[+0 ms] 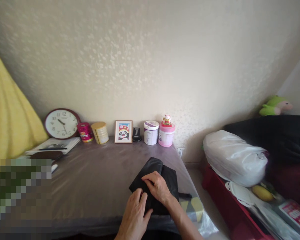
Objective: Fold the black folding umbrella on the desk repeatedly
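A black, soft, folded item with a smooth sheen, which looks like a bag (169, 176), lies near the front right of the table. A dark strap (185, 195) sticks out from its right side. Over its middle, my right hand (157, 186) is closed, with thumb and forefinger pinched together at the black material. My left hand (136, 211) is at its lower left edge, fingers bent and closed on the material, the thumb lower down. What lies exactly between the fingertips is too small to make out.
Along the wall stand a clock (62, 123), a magenta tin (85, 132), a yellow-lidded can (100, 133), a panda picture frame (123, 132) and two tubs (151, 133). Papers lie at left beside a yellow curtain (10, 110). Right of the table, a red box (215, 183) holds a white plastic bag (235, 156).
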Demonstrator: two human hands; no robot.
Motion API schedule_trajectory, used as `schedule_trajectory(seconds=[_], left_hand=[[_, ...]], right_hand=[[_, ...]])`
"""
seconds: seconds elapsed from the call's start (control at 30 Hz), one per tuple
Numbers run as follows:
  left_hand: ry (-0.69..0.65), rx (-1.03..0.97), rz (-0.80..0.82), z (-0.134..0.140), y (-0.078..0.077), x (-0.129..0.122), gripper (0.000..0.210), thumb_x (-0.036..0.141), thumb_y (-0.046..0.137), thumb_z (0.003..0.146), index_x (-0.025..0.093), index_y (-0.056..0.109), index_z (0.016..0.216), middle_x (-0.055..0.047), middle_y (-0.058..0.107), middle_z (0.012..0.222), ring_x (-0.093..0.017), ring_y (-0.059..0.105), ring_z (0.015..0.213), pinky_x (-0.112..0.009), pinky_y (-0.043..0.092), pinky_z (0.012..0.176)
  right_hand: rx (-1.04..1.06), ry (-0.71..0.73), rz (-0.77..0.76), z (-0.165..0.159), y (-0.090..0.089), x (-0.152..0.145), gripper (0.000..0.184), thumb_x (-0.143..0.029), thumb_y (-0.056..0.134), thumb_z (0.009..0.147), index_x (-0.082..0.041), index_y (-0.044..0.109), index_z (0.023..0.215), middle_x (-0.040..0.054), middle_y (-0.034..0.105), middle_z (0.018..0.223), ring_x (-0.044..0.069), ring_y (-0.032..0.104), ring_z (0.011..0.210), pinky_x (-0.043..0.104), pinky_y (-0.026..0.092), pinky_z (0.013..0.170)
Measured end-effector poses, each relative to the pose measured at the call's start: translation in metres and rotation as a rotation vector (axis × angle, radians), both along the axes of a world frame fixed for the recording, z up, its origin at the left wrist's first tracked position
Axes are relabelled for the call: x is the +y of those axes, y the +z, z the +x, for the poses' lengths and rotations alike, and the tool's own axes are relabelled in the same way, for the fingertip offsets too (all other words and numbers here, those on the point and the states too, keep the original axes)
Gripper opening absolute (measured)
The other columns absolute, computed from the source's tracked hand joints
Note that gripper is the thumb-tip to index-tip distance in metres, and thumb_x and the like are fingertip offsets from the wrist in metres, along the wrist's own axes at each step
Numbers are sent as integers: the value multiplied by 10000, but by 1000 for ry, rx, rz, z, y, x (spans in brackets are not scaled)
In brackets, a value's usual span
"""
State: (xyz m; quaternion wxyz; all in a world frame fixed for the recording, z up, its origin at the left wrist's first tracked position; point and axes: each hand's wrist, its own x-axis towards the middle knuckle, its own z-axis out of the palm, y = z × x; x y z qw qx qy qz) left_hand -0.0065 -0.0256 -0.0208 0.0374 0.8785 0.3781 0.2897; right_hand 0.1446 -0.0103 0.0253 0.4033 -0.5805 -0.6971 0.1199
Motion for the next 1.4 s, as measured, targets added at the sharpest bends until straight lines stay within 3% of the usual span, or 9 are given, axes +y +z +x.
schedule_trajectory(seconds=[0.1, 0.2, 0.37, 0.63, 0.73, 0.9, 1.13, 1.23, 1.4], left_hand=[[0, 6, -28, 1, 2, 0, 335, 223, 546, 752, 188, 474, 1077, -108, 504, 1130, -264, 561, 1011, -424, 509, 835], [-26, 10, -38, 1, 7, -1, 324, 203, 530, 761, 187, 473, 1080, -109, 511, 1146, -255, 556, 1020, -419, 503, 847], [-52, 46, -14, 0, 12, 0, 303, 198, 534, 764, 181, 492, 1063, -137, 472, 1293, -272, 534, 1061, -448, 484, 880], [-30, 83, -28, 1, 3, 2, 369, 219, 534, 773, 147, 483, 1131, -155, 532, 1258, -273, 555, 1042, -439, 496, 869], [-23, 76, 3, 2, -4, 2, 483, 221, 508, 784, 127, 404, 1246, -155, 528, 1269, -264, 550, 1075, -429, 489, 889], [-28, 74, 58, 3, -15, 4, 587, 257, 473, 813, 130, 279, 1352, -149, 503, 1305, -261, 513, 1156, -413, 468, 928], [-40, 53, 49, 1, -13, 3, 590, 305, 436, 848, 136, 230, 1375, -158, 488, 1318, -244, 512, 1168, -384, 485, 913], [-45, 28, 37, 1, -11, 1, 591, 311, 432, 850, 139, 223, 1376, -161, 482, 1322, -247, 503, 1180, -390, 483, 919], [-63, 0, -19, 0, -8, -2, 632, 294, 442, 827, 154, 186, 1387, -160, 447, 1353, -255, 475, 1207, -416, 472, 937]], right_hand=[[-149, 86, 93, 6, -5, 5, 208, -203, 491, 870, -232, 689, 926, 25, 698, 1004, 178, 560, 1038, 340, 408, 926], [-272, 98, 72, 11, -11, 16, 202, -233, 494, 879, -233, 684, 947, 26, 678, 1076, 208, 488, 1166, 424, 298, 1024], [-363, 10, 13, 25, -17, 42, 237, -260, 454, 905, -230, 686, 947, 31, 664, 1109, 208, 466, 1193, 442, 241, 1046], [-348, -211, -48, 45, -16, 71, 239, -226, 444, 901, -228, 673, 969, 37, 645, 1147, 219, 466, 1198, 459, 258, 1040], [-320, -295, 10, 38, -13, 60, 252, -243, 463, 891, -205, 636, 1071, 73, 606, 1206, 235, 446, 1220, 451, 287, 1031], [-307, -118, 92, 26, -17, 39, 242, -278, 449, 899, -238, 660, 1009, 43, 651, 1128, 202, 476, 1192, 422, 307, 1031], [-45, -530, 138, 72, -25, 16, 304, -291, 449, 834, -164, 625, 1048, 125, 632, 1114, 232, 562, 1071, 394, 425, 936], [110, -679, 23, 94, -35, -12, 347, -359, 448, 808, -150, 614, 1030, 119, 667, 1006, 231, 619, 961, 364, 477, 850], [281, -747, -166, 103, -46, -47, 355, -406, 515, 738, -150, 633, 953, 103, 690, 881, 240, 654, 835, 345, 510, 736]])
